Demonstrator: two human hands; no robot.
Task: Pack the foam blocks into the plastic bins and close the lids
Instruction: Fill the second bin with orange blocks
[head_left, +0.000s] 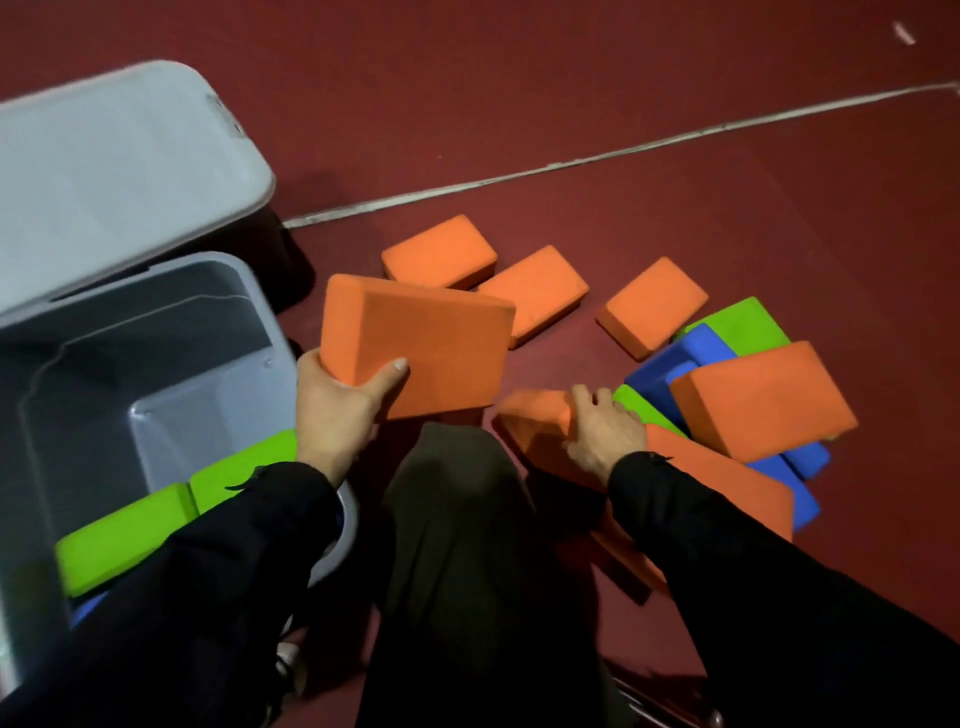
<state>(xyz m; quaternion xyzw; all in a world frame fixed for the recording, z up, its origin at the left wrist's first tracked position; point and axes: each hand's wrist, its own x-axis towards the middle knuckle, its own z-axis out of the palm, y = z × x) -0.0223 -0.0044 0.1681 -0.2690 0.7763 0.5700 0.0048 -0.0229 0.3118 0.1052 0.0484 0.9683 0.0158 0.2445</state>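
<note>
My left hand (337, 410) grips an orange foam block (426, 348) by its near corner and holds it in the air just right of the open grey bin (156, 364). Two green blocks (156, 514) lie inside that bin near its front, with a bit of blue under them. My right hand (602, 431) curls over the edge of another orange block (540, 421) on the floor. Behind it lies a heap of orange, blue and green blocks (748, 395). Three more orange blocks (535, 291) lie flat farther out.
A second grey bin with its lid on (119, 171) stands behind the open one at the upper left. The floor is dark red with a pale line (597, 161) across it. My knee in dark trousers (457, 499) sits between my arms.
</note>
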